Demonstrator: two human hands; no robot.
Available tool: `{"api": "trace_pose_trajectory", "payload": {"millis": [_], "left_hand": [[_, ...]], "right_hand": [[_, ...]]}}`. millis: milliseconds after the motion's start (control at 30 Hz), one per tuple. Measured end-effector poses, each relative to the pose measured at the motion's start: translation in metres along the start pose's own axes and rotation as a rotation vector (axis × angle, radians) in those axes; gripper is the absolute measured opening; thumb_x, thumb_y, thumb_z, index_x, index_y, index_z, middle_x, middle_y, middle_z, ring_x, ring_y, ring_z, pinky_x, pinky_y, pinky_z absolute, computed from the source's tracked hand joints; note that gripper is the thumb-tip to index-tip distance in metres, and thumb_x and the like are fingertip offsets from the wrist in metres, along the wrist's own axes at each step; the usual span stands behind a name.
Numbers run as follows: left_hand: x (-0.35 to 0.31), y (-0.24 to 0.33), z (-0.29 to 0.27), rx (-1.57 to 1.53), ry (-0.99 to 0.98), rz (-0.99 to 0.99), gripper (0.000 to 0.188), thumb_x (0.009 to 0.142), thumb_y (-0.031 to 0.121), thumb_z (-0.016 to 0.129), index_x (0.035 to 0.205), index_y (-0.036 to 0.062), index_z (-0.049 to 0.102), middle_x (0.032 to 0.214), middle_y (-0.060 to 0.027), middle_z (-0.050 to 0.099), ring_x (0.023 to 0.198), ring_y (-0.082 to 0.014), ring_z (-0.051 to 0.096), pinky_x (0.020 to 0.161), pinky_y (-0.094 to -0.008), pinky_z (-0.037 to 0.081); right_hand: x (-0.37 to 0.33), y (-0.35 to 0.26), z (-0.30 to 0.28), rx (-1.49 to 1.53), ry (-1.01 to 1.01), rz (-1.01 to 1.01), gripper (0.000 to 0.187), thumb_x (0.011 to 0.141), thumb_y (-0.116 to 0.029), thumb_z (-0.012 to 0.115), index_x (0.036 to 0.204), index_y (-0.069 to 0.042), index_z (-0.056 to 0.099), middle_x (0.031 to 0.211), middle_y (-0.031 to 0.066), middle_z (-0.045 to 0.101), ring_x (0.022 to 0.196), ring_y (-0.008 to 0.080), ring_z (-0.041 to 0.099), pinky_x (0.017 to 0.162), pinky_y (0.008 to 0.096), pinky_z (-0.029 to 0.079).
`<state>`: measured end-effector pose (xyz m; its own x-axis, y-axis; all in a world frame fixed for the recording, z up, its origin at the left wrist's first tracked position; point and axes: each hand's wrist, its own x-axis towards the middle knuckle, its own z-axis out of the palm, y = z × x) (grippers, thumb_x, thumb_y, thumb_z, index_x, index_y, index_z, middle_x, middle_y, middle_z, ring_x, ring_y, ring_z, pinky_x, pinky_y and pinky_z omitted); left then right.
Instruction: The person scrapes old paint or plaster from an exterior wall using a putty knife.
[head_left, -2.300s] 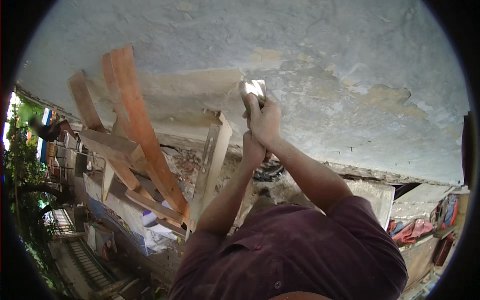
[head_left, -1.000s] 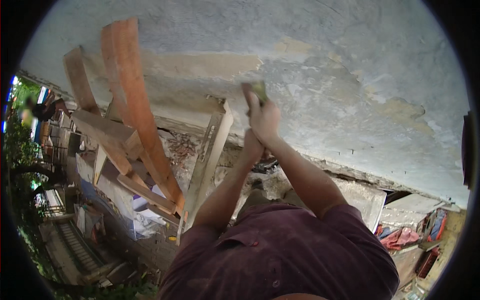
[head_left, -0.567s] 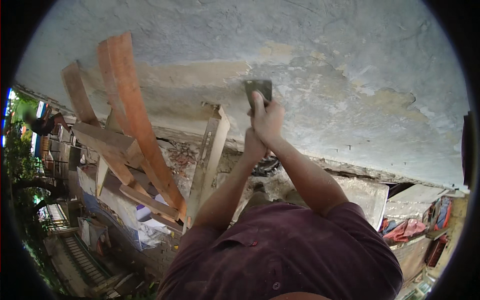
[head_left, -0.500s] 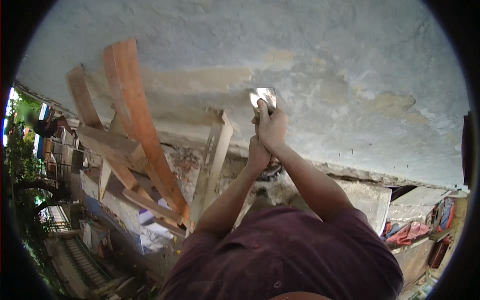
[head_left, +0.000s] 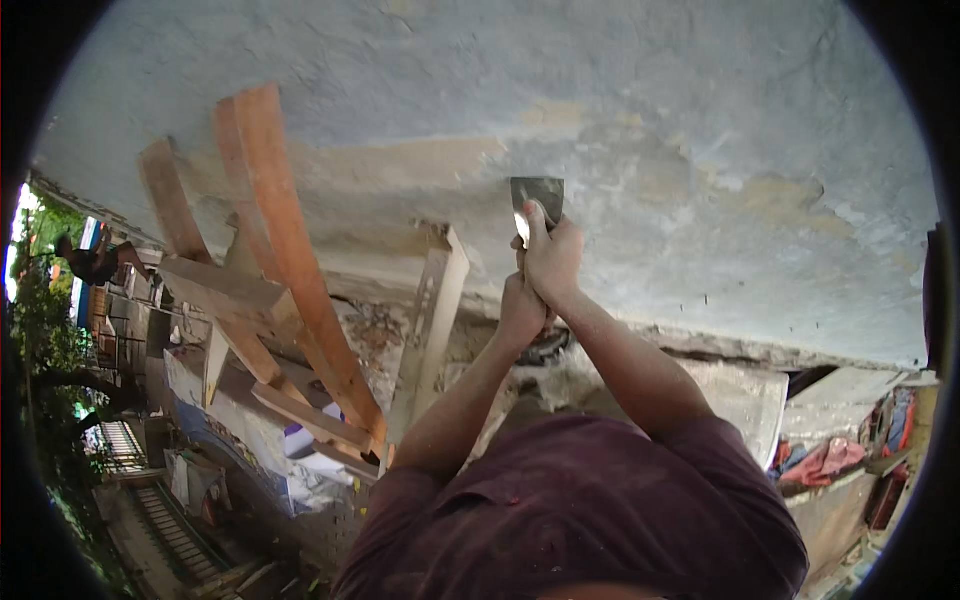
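A scraper (head_left: 541, 190) with a broad metal blade stands with its front edge against, or very close to, the grey wall (head_left: 760, 110). My right hand (head_left: 556, 262) is closed round it just below the blade, the thumb stretched up over the metal. Directly beneath, my left hand (head_left: 522, 310) is closed at the lower end, touching the right hand. Both hands hide the handle. Around the blade the wall is patchy, with beige areas (head_left: 410, 160) and peeled edges where the paint has come off.
Left of my arms, a wooden frame of reddish planks (head_left: 285, 200) leans near the wall, with a pale upright post (head_left: 432, 310) close to my left forearm. Red cloth (head_left: 828, 462) lies at the right. Far left, another person (head_left: 95, 262) is visible near greenery.
The scraper and both hands have shifted slightly right in the picture. Its blade, brightly reflecting before, now looks mostly dark. My grip is unchanged.
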<state>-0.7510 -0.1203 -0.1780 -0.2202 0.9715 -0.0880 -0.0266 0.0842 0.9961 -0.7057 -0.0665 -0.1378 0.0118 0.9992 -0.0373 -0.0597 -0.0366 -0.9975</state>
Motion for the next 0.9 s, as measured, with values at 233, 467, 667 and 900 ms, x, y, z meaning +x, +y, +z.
{"api": "trace_pose_trajectory", "payload": {"millis": [233, 467, 667, 900], "left_hand": [[0.001, -0.018, 0.011, 0.147, 0.057, 0.200, 0.036, 0.090, 0.025, 0.043, 0.074, -0.0054, 0.052, 0.044, -0.0061, 0.047, 0.035, -0.0137, 0.046, 0.032, -0.0306, 0.033], [-0.009, -0.001, 0.014, 0.038, 0.136, 0.053, 0.040, 0.091, 0.029, 0.039, 0.079, -0.0058, 0.054, 0.048, -0.0070, 0.049, 0.034, -0.0126, 0.044, 0.032, -0.0291, 0.031], [0.025, 0.027, -0.021, 0.521, -0.088, 0.183, 0.030, 0.082, 0.021, 0.055, 0.060, 0.0005, 0.055, 0.043, -0.0117, 0.051, 0.040, -0.0226, 0.054, 0.038, -0.0321, 0.041], [0.029, -0.016, -0.037, 0.010, -0.194, -0.144, 0.033, 0.087, 0.028, 0.048, 0.095, -0.0026, 0.058, 0.071, -0.0100, 0.060, 0.060, -0.0159, 0.058, 0.052, -0.0292, 0.045]], "right_hand": [[0.009, 0.015, -0.002, -0.018, -0.029, -0.143, 0.031, 0.088, -0.026, 0.054, 0.085, 0.004, 0.060, 0.053, 0.0068, 0.057, 0.041, 0.0119, 0.053, 0.038, 0.0269, 0.038], [0.000, 0.002, -0.001, -0.123, -0.091, -0.120, 0.035, 0.088, -0.028, 0.053, 0.085, 0.007, 0.060, 0.057, 0.0128, 0.059, 0.049, 0.0192, 0.058, 0.046, 0.0306, 0.043], [0.020, -0.049, 0.016, -0.230, -0.028, -0.401, 0.041, 0.088, -0.027, 0.049, 0.067, 0.005, 0.060, 0.050, 0.0190, 0.054, 0.047, 0.0266, 0.059, 0.045, 0.0347, 0.044], [0.022, -0.010, 0.022, -0.215, -0.054, -0.197, 0.037, 0.087, -0.031, 0.054, 0.072, 0.002, 0.063, 0.049, 0.0100, 0.057, 0.043, 0.0171, 0.056, 0.043, 0.0300, 0.042]]}}
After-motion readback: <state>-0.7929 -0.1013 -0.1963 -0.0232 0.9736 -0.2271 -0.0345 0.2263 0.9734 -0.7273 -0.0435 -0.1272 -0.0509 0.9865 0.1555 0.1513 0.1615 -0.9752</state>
